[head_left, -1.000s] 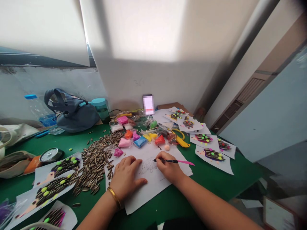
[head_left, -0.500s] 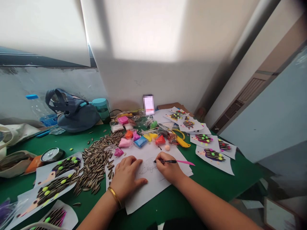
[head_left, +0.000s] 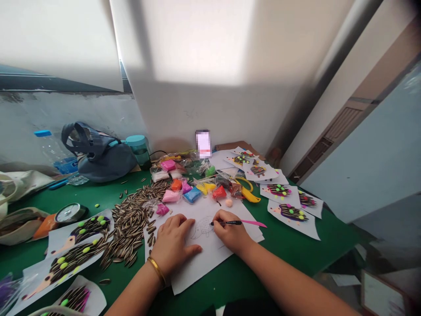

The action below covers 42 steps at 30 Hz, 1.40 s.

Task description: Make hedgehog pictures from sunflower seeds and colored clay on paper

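Note:
My right hand [head_left: 230,231] is closed around a black pen [head_left: 233,222], its tip on a drawing [head_left: 203,228] of a small animal with a scaly or spiny back. The drawing is on a white sheet [head_left: 197,274]. To its left, my left hand [head_left: 176,239] lies flat on the paper, fingers apart and holding nothing. A pink plastic tool [head_left: 254,223] rests on the paper beyond the pen. Bags of coloured clay, one of them blue [head_left: 192,194], lie along the sheet's far edge, near a small peach ball [head_left: 229,202].
Sunflower seeds [head_left: 128,224] are heaped left of the paper. Seed-and-clay hedgehog pictures lie at left [head_left: 75,259] and right [head_left: 292,214]. Yellow scissors [head_left: 250,194], a phone [head_left: 203,144], a blue bag [head_left: 105,158], a teal-lidded jar [head_left: 140,151] and a can [head_left: 69,213] stand or lie around.
The pen tip has shifted very slightly on the drawing and the pen's angle differs a little. My left hand stays in place on the paper.

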{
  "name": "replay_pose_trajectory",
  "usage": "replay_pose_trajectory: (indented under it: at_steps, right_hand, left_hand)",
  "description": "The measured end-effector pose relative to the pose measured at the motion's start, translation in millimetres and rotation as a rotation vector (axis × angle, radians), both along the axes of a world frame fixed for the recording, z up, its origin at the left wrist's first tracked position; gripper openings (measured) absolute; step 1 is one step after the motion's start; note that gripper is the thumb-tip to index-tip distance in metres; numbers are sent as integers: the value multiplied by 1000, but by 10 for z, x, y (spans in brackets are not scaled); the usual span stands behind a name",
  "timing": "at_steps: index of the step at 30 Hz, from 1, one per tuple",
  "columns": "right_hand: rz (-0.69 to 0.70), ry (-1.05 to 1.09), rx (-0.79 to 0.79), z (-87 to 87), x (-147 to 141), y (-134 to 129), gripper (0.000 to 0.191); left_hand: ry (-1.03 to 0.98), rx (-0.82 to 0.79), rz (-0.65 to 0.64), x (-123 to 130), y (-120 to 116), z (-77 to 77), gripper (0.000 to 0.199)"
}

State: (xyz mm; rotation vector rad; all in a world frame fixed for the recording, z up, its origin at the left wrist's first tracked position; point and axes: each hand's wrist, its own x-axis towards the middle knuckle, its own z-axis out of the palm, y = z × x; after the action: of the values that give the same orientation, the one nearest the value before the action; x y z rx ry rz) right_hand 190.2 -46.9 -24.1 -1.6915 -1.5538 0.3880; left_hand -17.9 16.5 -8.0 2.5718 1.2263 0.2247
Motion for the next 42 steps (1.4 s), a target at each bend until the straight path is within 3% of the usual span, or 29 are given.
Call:
replay_pose_trajectory:
  at_steps: [13,42]
  right_hand:
    - [-8,32,26,46,17,-122,13]
    - [21,30,-5,7,-5,-97,13]
  left_hand:
    - [-4,3,4,-1,-1,-7,65]
    - [14,3,3,13,0,1,66]
